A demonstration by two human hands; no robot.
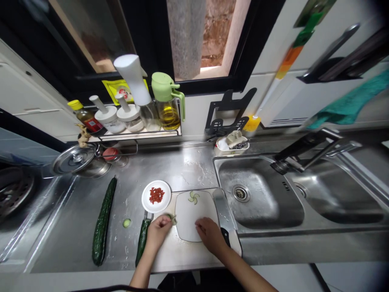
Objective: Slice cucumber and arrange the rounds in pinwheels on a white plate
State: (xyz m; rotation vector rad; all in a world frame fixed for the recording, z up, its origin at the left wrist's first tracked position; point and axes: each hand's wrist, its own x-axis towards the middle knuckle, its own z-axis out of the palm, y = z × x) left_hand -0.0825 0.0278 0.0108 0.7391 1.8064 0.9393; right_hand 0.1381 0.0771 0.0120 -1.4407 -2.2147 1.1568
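Around the left fingers point(165, 219), the surface point(123, 247) is formed of shiny metal, marked by wet drops. Left of them, a glossy, bumpy skin is borne by the long cucumber point(105, 221). Beneath the right fingers point(203, 223), a smooth finish is shown by the square white plate point(187, 229); its material cannot be told. Right of those fingers, smooth metal is seen in the cleaver blade point(223, 206) and the sink point(264, 202). Beyond them, the clear oil bottle point(169, 117) is topped with a green plastic lid point(162, 87), and cloth is recognised in the teal towel point(349, 107).
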